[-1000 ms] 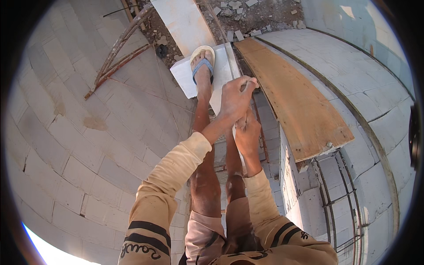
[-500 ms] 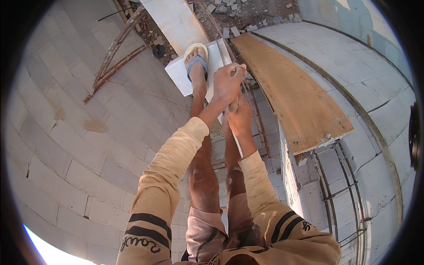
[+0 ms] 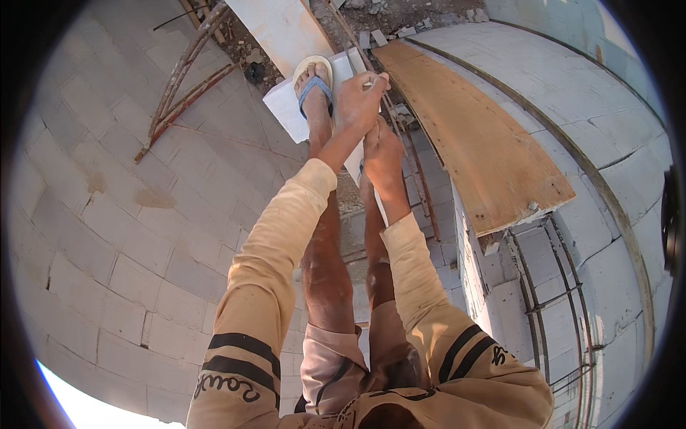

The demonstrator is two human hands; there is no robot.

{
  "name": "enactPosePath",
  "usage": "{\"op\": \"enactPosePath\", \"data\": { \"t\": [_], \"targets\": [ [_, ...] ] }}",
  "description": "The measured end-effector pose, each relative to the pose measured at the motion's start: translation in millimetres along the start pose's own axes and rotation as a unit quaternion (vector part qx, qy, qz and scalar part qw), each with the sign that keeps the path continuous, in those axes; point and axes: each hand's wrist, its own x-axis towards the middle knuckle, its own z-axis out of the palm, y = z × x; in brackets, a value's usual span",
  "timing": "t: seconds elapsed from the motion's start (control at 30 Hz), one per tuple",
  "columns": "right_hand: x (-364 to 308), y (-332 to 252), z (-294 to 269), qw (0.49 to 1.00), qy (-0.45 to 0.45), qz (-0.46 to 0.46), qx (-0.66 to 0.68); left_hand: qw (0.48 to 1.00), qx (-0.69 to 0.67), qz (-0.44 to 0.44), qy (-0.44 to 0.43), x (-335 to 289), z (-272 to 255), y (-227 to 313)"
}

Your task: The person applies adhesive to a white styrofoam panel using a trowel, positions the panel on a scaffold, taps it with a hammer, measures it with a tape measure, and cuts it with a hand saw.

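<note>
My left hand (image 3: 359,104) is closed, with its thumb lying along the top, above a white lightweight block (image 3: 284,114). Just nearer and to the right, my right hand (image 3: 384,146) is also closed, its fingertips close to the left wrist. What the two hands grip is mostly hidden by the fingers. A thin pale edge (image 3: 379,204) shows beside the right wrist, but I cannot tell whether it belongs to the held thing. My left foot (image 3: 314,89), in a cream sandal with a blue strap, presses on the block.
A pale plank (image 3: 286,36) runs away beyond the block. To the right lies a long brown wooden board (image 3: 486,143), with steel rebar (image 3: 532,307) below its near end. Block walls curve along both sides. A wooden pole frame (image 3: 171,93) leans at the left; rubble lies beyond.
Both closed hands have moved away from my body together, slightly to the left. The view has shifted a little; my left foot stays on the block.
</note>
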Motion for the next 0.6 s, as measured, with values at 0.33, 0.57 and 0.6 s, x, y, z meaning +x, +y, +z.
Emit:
{"op": "enactPosePath", "data": {
  "t": [0.33,0.57,0.6],
  "targets": [
    [17.1,6.0,14.3,0.998,-0.027,0.041,-0.045,0.998,0.045,0.032,-0.004,13.8,-6.0,-1.0],
    [-45.5,9.9,-9.9,0.997,-0.049,0.042,0.036,1.000,0.029,0.001,0.006,-40.9,-0.1,-1.6],
    [-86.3,-5.2,-35.4,0.992,-0.064,0.068,0.079,0.999,0.033,-0.027,-0.033,-84.6,1.3,6.2]
  ]
}}
